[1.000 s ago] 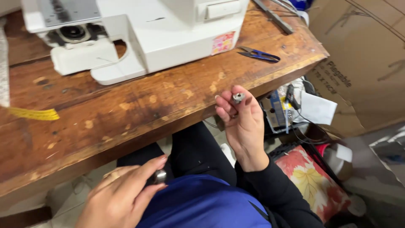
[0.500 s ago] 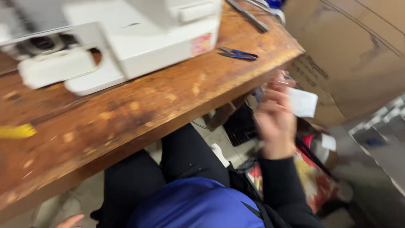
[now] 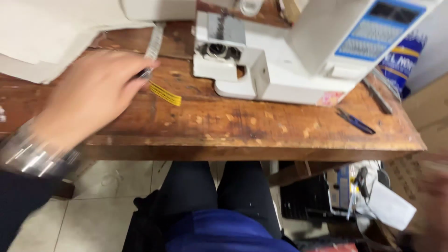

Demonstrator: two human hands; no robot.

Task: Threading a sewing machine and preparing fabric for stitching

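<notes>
Grip of left hand [image 3: 91,95], blurred, closed on a small dark object [image 3: 145,73], above bench [image 3: 242,126] beside yellow tape [image 3: 164,94].

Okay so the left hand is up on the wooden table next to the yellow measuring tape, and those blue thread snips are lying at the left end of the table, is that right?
Not quite. The blue thread snips lie toward the right end of the wooden table, in front of the white sewing machine, as the head view shows. The rest holds: the left hand is over the table beside the yellow measuring tape.
</notes>
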